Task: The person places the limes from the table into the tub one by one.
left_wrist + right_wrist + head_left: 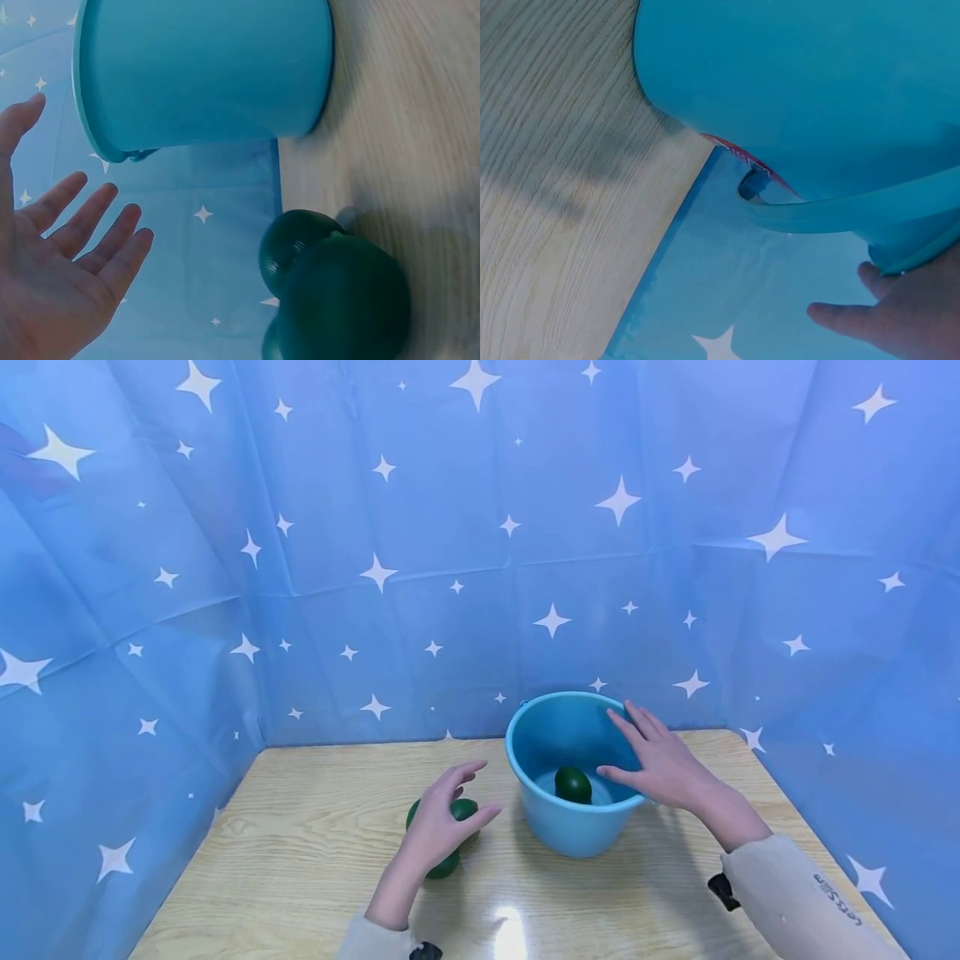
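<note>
A light blue bucket (577,831) stands upright on the wooden table, with one smooth, dark green egg-shaped fruit (573,785) on its bottom. My right hand (667,767) is at the bucket's right rim, fingers spread and thumb reaching over the mouth; it holds nothing, and whether it touches the rim I cannot tell. To the left of the bucket, my left hand (438,822) hovers above a cluster of dark green fruits (345,300), partly hiding them in the head view. Its fingers are loosely bent and apart, and nothing lies in the palm.
The bucket's handle (802,217) hangs along its side, near a red label (742,156). Blue cloth (450,568) with white stars encloses the table (315,827) at the back and both sides. Bare wood shows left of the fruits.
</note>
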Demonstrator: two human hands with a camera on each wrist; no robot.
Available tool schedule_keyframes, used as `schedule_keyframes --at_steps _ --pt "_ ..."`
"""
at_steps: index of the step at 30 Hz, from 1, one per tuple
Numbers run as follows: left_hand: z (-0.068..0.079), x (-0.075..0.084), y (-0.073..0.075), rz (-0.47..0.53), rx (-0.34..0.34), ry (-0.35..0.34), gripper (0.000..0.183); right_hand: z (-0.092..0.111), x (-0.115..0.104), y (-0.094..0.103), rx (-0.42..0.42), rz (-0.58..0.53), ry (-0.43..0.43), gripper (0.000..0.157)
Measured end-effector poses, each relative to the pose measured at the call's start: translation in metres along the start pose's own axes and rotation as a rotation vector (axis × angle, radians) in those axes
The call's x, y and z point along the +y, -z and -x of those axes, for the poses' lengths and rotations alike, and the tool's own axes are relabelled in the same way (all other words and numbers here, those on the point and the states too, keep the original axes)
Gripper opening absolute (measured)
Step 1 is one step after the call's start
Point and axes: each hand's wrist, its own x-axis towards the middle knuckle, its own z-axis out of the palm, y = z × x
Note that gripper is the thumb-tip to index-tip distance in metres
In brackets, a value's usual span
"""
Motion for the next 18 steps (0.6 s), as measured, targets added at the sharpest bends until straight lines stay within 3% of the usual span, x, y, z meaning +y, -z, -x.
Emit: schedule_keyframes --at_steps 18 --pt "0.022 -0.022 0.002 -0.067 0.009 0.086 0.063 0.000 0.000 -0.001 0.001 0.006 -0.005 0.093"
